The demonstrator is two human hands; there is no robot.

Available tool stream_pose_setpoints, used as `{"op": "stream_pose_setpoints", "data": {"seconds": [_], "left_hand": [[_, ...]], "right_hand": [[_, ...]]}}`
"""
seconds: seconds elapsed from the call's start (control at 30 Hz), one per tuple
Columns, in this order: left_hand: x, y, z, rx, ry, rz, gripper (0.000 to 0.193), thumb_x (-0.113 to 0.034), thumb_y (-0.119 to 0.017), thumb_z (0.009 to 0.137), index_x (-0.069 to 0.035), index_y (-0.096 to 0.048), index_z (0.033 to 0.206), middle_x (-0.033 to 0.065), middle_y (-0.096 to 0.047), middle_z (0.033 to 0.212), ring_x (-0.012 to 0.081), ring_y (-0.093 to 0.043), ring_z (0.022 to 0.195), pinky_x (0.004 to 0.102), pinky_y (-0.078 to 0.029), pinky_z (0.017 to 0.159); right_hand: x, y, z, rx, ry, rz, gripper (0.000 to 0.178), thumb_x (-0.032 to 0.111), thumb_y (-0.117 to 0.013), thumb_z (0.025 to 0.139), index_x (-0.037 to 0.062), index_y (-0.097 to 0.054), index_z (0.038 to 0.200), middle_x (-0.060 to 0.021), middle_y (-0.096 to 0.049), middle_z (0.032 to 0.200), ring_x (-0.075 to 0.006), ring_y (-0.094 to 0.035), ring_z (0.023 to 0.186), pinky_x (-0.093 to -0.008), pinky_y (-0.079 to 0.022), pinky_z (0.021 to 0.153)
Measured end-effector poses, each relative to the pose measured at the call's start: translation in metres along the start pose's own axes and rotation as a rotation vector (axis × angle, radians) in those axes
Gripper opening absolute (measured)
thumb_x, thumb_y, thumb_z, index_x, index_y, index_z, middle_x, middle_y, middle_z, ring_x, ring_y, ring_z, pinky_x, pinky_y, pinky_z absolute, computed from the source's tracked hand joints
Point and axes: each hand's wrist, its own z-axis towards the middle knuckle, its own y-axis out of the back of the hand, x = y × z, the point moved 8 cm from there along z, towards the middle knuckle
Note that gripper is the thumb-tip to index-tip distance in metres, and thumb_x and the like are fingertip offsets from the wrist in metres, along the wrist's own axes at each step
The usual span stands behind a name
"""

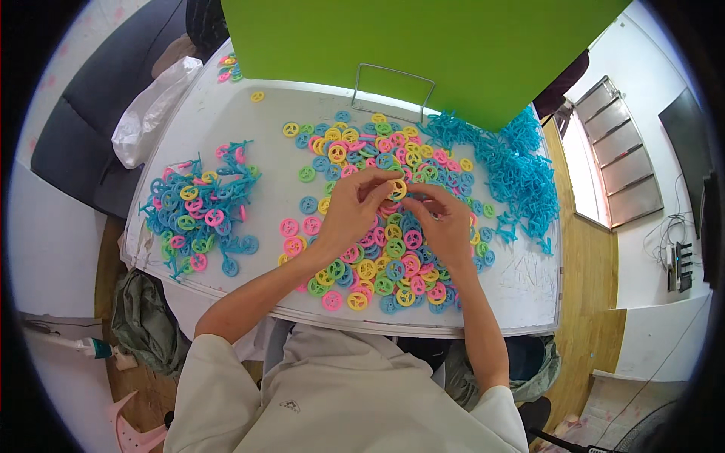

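A small yellow plastic wheel (398, 189) is pinched between the thumb and fingers of my left hand (353, 210), over the middle of the table. My right hand (444, 226) meets the same wheel at its right edge, thumb and fingertips closed in on it. Whether another small part sits between the fingers is hidden. Below and around both hands spreads a loose pile of spoked wheels (366, 269) in pink, yellow, green and blue.
At the left lies a heap of blue stick parts with coloured wheels on them (198, 204). Bare blue stick parts (521, 177) pile up at the right. A green panel (408, 45) stands at the back behind a metal wire frame (393, 66). The white table (521, 291) ends near my body.
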Motion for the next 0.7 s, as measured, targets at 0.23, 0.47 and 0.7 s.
{"op": "stream_pose_setpoints", "data": {"seconds": [0.23,0.47,0.7], "left_hand": [[0.001,-0.002,-0.005,0.013,0.059,0.033,0.023,-0.008,-0.053,0.094,-0.001,-0.063,0.113,0.0095,-0.068,0.096,0.0143,-0.067,0.079,0.0229,-0.054,0.065],[0.002,0.000,-0.005,-0.038,0.138,-0.011,0.025,-0.010,-0.054,0.093,-0.001,-0.062,0.115,0.0094,-0.066,0.098,0.0147,-0.067,0.080,0.0238,-0.057,0.066],[-0.005,-0.005,-0.007,0.026,0.168,0.063,0.024,-0.010,-0.053,0.093,0.001,-0.062,0.113,0.0096,-0.064,0.099,0.0159,-0.066,0.082,0.0245,-0.059,0.063]], "right_hand": [[0.028,0.008,-0.004,-0.118,0.202,-0.308,0.014,0.011,-0.071,0.082,0.0016,-0.071,0.092,-0.0100,-0.071,0.080,-0.0146,-0.068,0.071,-0.0254,-0.052,0.064],[0.037,0.007,-0.007,-0.166,0.265,-0.332,0.011,0.011,-0.073,0.079,0.0025,-0.071,0.086,-0.0105,-0.070,0.076,-0.0194,-0.068,0.064,-0.0274,-0.052,0.056],[0.042,0.006,-0.010,-0.169,0.365,-0.434,0.012,0.011,-0.074,0.078,0.0040,-0.071,0.087,-0.0095,-0.070,0.074,-0.0177,-0.068,0.062,-0.0262,-0.051,0.054]]}}
